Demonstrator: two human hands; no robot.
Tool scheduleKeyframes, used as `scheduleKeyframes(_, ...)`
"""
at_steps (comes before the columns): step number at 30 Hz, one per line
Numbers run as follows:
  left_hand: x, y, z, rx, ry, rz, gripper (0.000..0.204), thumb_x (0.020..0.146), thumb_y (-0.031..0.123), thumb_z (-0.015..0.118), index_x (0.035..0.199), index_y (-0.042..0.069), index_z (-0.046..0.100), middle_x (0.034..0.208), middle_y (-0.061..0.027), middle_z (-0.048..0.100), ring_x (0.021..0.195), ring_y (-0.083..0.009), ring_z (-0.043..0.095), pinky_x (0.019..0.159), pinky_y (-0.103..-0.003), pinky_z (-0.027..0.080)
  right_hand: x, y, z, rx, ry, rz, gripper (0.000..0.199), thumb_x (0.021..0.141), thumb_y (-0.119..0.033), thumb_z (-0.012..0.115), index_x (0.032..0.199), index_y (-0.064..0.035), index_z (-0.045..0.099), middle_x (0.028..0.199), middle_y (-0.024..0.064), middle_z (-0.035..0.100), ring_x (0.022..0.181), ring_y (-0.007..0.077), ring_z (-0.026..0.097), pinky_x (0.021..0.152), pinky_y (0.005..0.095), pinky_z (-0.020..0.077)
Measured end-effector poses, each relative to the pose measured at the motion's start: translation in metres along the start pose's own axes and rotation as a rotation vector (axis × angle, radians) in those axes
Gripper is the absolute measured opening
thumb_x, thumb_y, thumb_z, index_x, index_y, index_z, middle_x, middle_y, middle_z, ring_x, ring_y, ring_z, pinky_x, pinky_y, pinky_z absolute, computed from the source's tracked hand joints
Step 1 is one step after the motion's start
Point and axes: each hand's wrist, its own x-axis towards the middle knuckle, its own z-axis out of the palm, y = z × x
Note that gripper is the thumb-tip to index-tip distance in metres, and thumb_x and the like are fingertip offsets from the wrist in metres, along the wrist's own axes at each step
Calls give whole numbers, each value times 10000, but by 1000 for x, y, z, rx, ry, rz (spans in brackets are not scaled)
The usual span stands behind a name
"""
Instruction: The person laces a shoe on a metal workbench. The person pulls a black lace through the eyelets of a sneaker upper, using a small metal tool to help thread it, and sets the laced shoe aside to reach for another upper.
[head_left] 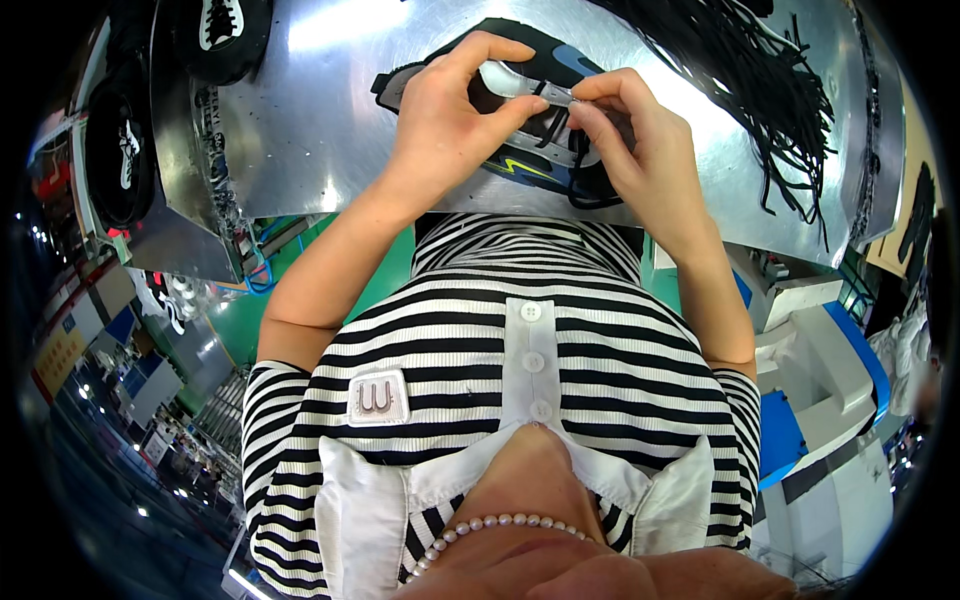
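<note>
A dark shoe upper (540, 150) with grey panels, a blue patch and a yellow-green streak lies flat on a shiny metal bench (320, 110), close to the bench's near edge and about midway along it. A black lace (585, 190) loops out of its eyelets toward that edge.

The left hand (445, 115) rests on the left part of the upper, its thumb and forefinger pinched narrow on a grey strip of the upper at the lacing. The right hand (635, 140) meets it from the right, its fingertips likewise pinched tight on the same spot, so the two hands touch over the middle of the upper.

Toward the bench's far right corner lies a loose heap of black shoelaces (760, 90), their ends trailing toward the right edge. Beyond the bench's left edge sit two round black pieces (120, 150) each bearing a small white shoe-shaped mark, one near the far left corner, one lower down.

Below the near edge shows the person's black-and-white striped top (520, 350), with a white button placket, a white collar and a small square pale badge on the chest. To the right stands white and blue machinery (830, 370); to the left a green floor (240, 320) and a yellow rectangular sign (58, 358), its print too small to tell.
</note>
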Motion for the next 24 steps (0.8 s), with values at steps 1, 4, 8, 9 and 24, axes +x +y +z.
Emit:
scheduleKeyframes(1, 0, 0, 0, -7, -3, -20, 370, 815, 21, 772, 1158, 36, 633, 975, -17, 688, 844, -60, 623, 750, -200, 504, 0, 1, 0, -36, 0, -5, 136, 948, -149, 622, 1033, -45, 612, 839, 108, 710, 717, 226, 693, 635, 310, 518)
scheduleKeyframes(4, 0, 4, -2, -9, -13, -62, 379, 821, 18, 764, 1173, 41, 626, 979, -19, 688, 852, -65, 627, 759, -206, 508, 1, 2, 0, -130, -8, -13, 138, 932, -164, 640, 1010, -54, 610, 823, 97, 718, 717, 252, 700, 632, 329, 524)
scheduleKeyframes(8, 0, 2, -2, 60, 1, 10, 391, 832, 13, 750, 1198, 46, 618, 939, -5, 679, 808, -51, 611, 721, -200, 499, 5, 0, 3, -207, -37, 4, 153, 917, -182, 654, 1008, -66, 612, 805, 81, 715, 721, 258, 698, 623, 340, 521)
scheduleKeyframes(9, 0, 0, -1, 82, 12, 49, 393, 834, 12, 746, 1204, 46, 616, 920, 0, 674, 783, -42, 600, 700, -195, 493, 6, 0, 3, -224, -41, 7, 159, 915, -186, 656, 1012, -69, 611, 797, 78, 713, 720, 259, 697, 621, 341, 520)
scheduleKeyframes(24, 11, -7, -3, -406, -17, -120, 426, 943, -20, 566, 1361, 47, 512, 1055, -68, 661, 890, -86, 622, 819, -220, 500, 15, -4, -19, -177, 69, 84, 160, 944, -143, 602, 1095, -88, 608, 793, 118, 675, 694, 249, 679, 626, 343, 525)
